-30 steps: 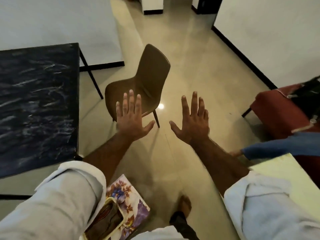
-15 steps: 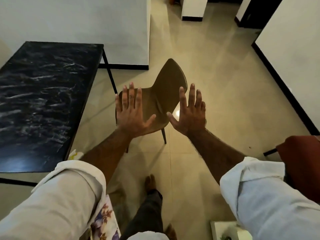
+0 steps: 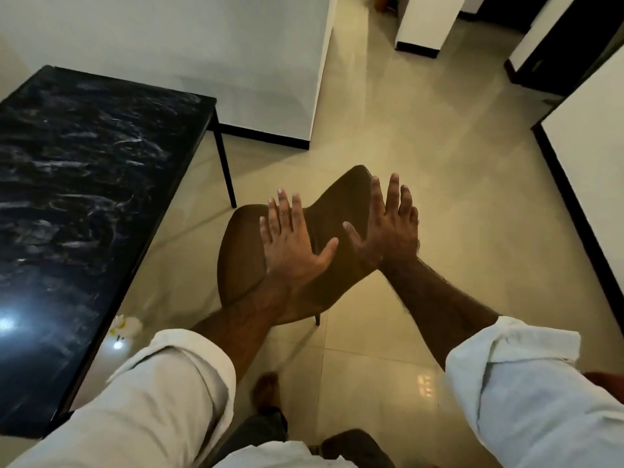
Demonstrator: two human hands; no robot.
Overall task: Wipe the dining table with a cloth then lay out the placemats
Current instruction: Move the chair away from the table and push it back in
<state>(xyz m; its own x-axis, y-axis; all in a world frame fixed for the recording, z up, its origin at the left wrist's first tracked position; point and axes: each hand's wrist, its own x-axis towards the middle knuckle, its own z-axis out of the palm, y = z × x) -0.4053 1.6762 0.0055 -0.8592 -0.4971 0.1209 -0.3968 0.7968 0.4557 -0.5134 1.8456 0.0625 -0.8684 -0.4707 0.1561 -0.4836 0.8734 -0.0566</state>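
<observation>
Currently we are holding both hands out ahead of us, backs upward.

- Left hand (image 3: 290, 244): fingers (image 3: 283, 207) straight and spread, gripping nothing; showing over the seat of a brown chair (image 3: 241, 261). We cannot tell whether it is touching.
- Right hand (image 3: 388, 231): likewise flat and splayed, empty, showing over the chair back.
- Dining table (image 3: 84, 197): black marbled top, standing to our left, apart from both hands. We are seeing no cloth or placemats anywhere.
- Small white object (image 3: 126, 327): lying on the floor beside the table's edge; kind unclear.

Step, as we are judging it: wiping not yet begun. Doing it well means fetching the cloth first and turning to the table. Then comes wiping in overlapping strokes, far edge to near, before laying any mat.
</observation>
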